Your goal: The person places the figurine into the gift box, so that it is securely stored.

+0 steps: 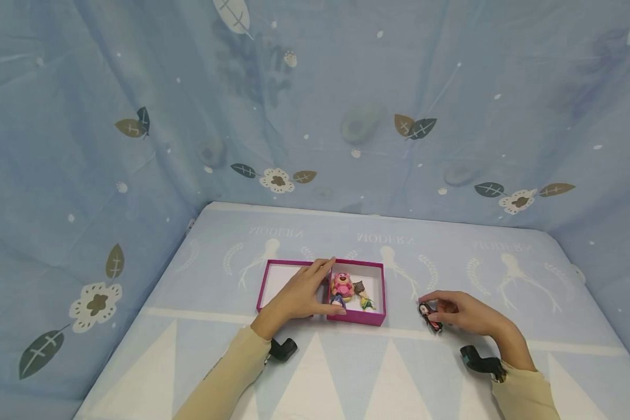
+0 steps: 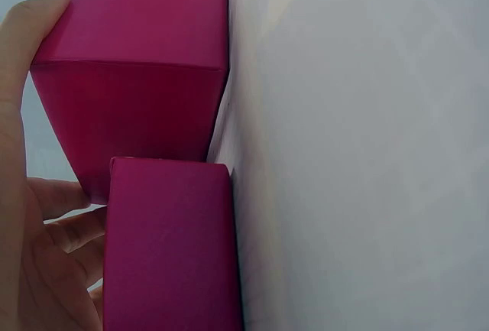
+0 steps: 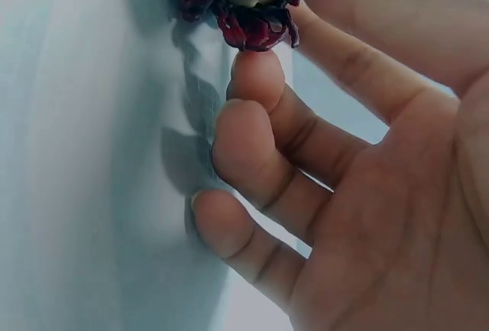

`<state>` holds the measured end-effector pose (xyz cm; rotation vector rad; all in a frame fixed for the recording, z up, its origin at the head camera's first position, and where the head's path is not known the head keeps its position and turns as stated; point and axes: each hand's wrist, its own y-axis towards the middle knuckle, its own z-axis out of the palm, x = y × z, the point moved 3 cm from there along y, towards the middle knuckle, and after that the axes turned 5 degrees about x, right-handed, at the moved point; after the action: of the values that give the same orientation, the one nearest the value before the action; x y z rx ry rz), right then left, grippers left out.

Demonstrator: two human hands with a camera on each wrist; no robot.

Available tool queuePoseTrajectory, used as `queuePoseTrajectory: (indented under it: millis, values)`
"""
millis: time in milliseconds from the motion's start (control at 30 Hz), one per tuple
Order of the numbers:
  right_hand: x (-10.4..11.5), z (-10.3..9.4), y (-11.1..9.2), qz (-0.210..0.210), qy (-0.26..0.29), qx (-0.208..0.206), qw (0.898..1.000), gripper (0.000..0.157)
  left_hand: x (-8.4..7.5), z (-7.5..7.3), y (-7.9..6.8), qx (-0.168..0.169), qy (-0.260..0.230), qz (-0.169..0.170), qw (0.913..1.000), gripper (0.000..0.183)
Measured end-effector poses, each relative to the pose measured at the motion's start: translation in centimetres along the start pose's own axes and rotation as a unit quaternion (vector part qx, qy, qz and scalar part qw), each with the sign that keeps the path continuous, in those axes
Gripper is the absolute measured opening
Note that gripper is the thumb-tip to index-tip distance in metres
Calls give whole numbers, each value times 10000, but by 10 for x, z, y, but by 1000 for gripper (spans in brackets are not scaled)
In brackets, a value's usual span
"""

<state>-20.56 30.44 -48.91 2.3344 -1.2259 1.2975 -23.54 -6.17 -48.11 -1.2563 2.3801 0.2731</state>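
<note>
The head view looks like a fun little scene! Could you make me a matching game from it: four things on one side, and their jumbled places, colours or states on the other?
Things:
1. Left hand
2. Right hand
3. Pink bear
4. Sleeves

Places, colours or states:
A. Pinching a dark figurine
B. Beige
C. Gripping a magenta box
D. Inside that box

Right pairs: 1-C, 2-A, 3-D, 4-B

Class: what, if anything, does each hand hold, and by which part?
Right hand: the dark figurine, thumb against its middle. Left hand: the deeper pink box, thumb at its near wall, fingers at the far one.
</note>
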Motion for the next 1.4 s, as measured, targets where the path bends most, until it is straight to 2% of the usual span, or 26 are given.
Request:
queuePoseTrajectory:
  millis: [100,300,433,667,967,1233,1333,1400]
  values:
    - [1,0,-3,-146,95,141,9997,44,1,0,-1,-22,-15,19,10000,115]
    - [5,-1,-20,-144,431,764,9960,65,2,1,-3,-4,-37,47,10000,115]
    - [5,2,-22,-346,492,863,9945,66,4,1,-4,10,-49,78,10000,114]
    - [3,5,-15,-514,335,745,9953,68,4,2,-4,11,-11,87,10000,115]
    - [3,9,-10,-296,231,489,9981,65,3,1,-5,-32,-16,115,9999,115]
    - [4,11,-9,-227,155,454,9986,69,5,2,-4,-35,14,90,10000,115]
    - [3,13,-11,-265,51,304,9992,71,5,2,-4,-22,-3,87,10000,115]
    - [0,16,-14,-336,-73,64,9994,72,5,3,-4,-1,-9,77,10000,115]
